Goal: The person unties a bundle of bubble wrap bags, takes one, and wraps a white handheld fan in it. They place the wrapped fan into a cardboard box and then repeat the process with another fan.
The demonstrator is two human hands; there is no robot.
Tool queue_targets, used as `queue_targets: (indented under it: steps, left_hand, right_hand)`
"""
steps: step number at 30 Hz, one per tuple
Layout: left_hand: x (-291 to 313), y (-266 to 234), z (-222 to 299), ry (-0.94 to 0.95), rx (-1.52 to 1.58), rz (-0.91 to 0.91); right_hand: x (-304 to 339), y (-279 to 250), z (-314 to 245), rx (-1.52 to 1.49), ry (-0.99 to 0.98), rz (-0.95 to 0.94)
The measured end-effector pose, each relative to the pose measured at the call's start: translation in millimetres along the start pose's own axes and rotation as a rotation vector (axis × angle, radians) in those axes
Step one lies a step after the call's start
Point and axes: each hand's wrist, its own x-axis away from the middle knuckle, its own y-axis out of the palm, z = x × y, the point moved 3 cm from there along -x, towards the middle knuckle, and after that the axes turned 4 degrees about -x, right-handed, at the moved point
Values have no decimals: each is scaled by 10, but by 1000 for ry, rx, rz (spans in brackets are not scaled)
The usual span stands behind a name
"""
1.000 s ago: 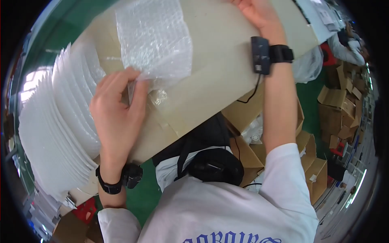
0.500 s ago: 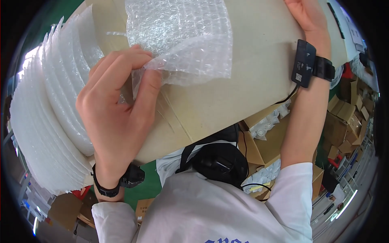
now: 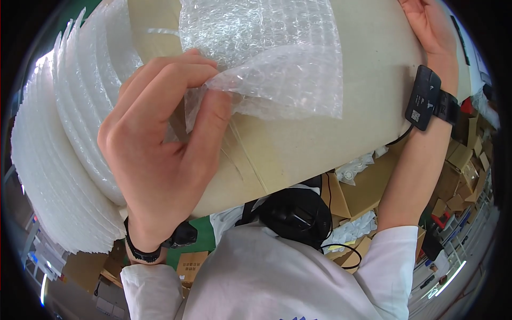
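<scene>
A clear piece of bubble wrap [image 3: 261, 32] lies on the pale tabletop, and the top edge of the view cuts it off. My left hand [image 3: 160, 128] pinches its near left corner between thumb and fingers. From that pinch a loose flap rises and folds along the near edge. To the far right, my right hand [image 3: 433, 29] is beside the table's edge, palm turned partly up. Its fingers look apart, though their tips run out of view; nothing shows in it. Close to my left hand stands a thick stack of white bubble wrap pieces [image 3: 69, 144].
A narrow clear strip [image 3: 162, 32] lies on the table [image 3: 298, 144]. Below the table's near edge sit an open cardboard box [image 3: 368, 194] with clear plastic pieces and a black bag [image 3: 290, 216]. A black device [image 3: 424, 98] with a cable is strapped to my right wrist. More boxes [image 3: 464, 165] stand at right.
The bubble wrap, the table and my right hand appear shifted right in the view. My left hand keeps its pinch on the bubble wrap's corner, and the flap looks slightly wider.
</scene>
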Motion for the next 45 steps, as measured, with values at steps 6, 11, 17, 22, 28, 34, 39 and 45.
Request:
queue_targets:
  steps: [6, 11, 17, 22, 28, 34, 39, 45]
  left_hand:
    - [34, 1, 9, -14, 0, 9]
    - [45, 10, -3, -27, -19, 7]
    - [-7, -29, 106, 4, -40, 46]
    - [-24, -103, 160, 44, -75, 114]
    - [48, -94, 116, 81, -29, 161]
    - [66, -72, 121, 72, -21, 169]
    - [73, -72, 96, 84, -17, 187]
    - [55, -116, 168, 149, -45, 308]
  right_hand:
    - [14, -32, 16, -23, 8, -12]
    - [-11, -46, 89, -75, 24, -41]
    - [-170, -200, 120, -527, 319, -312]
    - [-5, 65, 32, -144, 31, -125]
    - [71, 119, 75, -213, 92, -43]
    - [138, 89, 41, -245, 109, -17]
    - [118, 109, 31, -248, 106, -13]
    - [69, 55, 84, -128, -13, 132]
